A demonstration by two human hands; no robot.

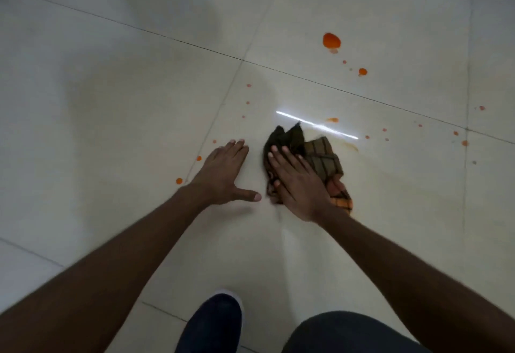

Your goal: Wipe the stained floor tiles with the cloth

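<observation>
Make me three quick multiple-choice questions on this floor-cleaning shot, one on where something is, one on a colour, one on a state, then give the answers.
1. Where is the largest stain?
A. beyond the cloth, up and right
B. under the shoe
C. on the left hand

2. What colour are the stains?
A. blue
B. orange
C. green

3. How is the right hand?
A. raised, empty
B. pressed flat on the cloth
C. out of view

Answers: 1 A, it lies on the far tile past the cloth. 2 B, every spot is orange. 3 B, the palm lies on the bunched checked cloth, while the left hand rests flat on bare tile.
</observation>
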